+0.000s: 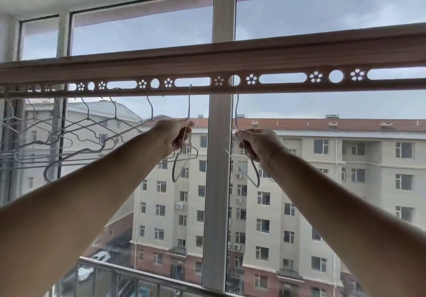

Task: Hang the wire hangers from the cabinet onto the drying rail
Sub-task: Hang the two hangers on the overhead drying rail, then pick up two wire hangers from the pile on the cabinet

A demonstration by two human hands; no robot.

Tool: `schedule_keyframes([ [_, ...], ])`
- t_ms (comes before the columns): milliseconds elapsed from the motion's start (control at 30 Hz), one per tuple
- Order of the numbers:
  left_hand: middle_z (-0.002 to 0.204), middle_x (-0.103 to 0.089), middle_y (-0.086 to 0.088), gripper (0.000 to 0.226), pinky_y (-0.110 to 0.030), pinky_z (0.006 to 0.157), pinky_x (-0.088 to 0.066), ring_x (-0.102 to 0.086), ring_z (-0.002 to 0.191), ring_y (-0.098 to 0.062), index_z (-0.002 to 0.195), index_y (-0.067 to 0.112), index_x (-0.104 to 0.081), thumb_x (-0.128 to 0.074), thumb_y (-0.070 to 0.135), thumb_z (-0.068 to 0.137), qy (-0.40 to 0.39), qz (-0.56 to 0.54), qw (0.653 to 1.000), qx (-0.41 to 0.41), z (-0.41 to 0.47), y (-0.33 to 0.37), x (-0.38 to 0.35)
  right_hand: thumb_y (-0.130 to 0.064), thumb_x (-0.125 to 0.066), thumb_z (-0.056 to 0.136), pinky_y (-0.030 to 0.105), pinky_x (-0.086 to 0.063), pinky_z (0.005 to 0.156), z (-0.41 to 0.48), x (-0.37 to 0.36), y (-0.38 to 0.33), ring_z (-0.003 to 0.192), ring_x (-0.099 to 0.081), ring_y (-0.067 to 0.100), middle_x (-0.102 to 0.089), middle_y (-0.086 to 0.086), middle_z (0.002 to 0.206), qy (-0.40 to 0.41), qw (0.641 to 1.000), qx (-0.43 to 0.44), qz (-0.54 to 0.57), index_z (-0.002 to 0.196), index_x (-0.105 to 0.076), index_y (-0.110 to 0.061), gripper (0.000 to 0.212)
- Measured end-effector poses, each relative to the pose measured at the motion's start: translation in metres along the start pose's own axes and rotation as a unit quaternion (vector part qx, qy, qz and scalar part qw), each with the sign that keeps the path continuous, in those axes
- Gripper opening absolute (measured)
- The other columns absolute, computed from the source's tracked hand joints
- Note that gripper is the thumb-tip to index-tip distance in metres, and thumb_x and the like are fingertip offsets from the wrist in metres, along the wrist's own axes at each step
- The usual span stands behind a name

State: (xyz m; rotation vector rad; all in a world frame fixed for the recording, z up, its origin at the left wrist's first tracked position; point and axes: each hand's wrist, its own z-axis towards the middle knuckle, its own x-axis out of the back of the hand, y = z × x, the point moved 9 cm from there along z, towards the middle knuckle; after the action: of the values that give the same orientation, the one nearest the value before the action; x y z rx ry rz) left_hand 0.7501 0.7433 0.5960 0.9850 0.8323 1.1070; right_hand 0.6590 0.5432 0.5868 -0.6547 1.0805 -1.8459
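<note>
1. Both bare forearms reach up from the bottom corners, cut off by the lower edge before the elbows.
2. Left hand [176, 135] is closed around the neck of a wire hanger [184, 158]; its fingers hide where the neck joins the shoulders, and the body hangs below the fist, seen nearly edge-on.
3. Right hand [258, 146] pinches the neck of a second wire hanger [250, 170] between thumb and fingers, with the body trailing down past the palm and partly hidden by it.
4. Each hook rises straight above its hand to the drying rail [230, 66]: the left one reaches a long slot, the right one a round hole. Whether either hook is fully seated is hard to tell, the wire being thin against the bright sky.
5. Several hung hangers [76, 135] crowd the rail's left stretch, overlapping so much that they cannot be counted.
6. Behind everything stands the window frame [217, 158].
</note>
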Motion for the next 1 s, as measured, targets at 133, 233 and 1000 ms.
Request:
schedule_keyframes([
  [133,0.069,-0.050,0.001,0.027,-0.014,0.047,-0.035,-0.043,0.057,-0.007,0.084,0.011,-0.063,-0.044,0.023,0.098,-0.001,0.009,1.000,-0.003,-0.007,-0.001,0.002,-0.018,-0.060,0.088,0.013,-0.033,0.034,-0.003,0.000,-0.002,0.039,-0.042,0.007,-0.057,0.005,0.061,0.002,1.000,0.001,0.000,0.089,-0.067,0.000,0.019],
  [233,0.065,-0.050,0.001,0.026,-0.012,0.036,-0.033,-0.041,0.052,-0.006,0.085,0.010,-0.064,-0.045,0.023,0.098,0.002,0.008,1.000,0.002,-0.013,-0.004,0.008,-0.022,-0.054,0.092,0.014,-0.034,0.035,-0.011,-0.002,-0.003,0.046,-0.043,0.010,-0.058,0.004,0.063,-0.008,1.000,-0.005,-0.007,0.080,-0.067,-0.008,0.022],
  [1000,0.101,-0.064,-0.006,0.029,-0.013,0.068,-0.046,-0.058,0.086,-0.014,0.118,0.008,-0.059,-0.059,0.020,0.091,-0.108,0.178,0.978,0.014,-0.194,-0.215,-0.024,-0.021,-0.069,0.082,0.021,-0.049,0.073,-0.217,0.071,0.173,0.091,-0.060,0.014,-0.063,0.007,0.104,-0.024,0.985,-0.080,-0.151,0.114,-0.057,-0.011,0.036],
])
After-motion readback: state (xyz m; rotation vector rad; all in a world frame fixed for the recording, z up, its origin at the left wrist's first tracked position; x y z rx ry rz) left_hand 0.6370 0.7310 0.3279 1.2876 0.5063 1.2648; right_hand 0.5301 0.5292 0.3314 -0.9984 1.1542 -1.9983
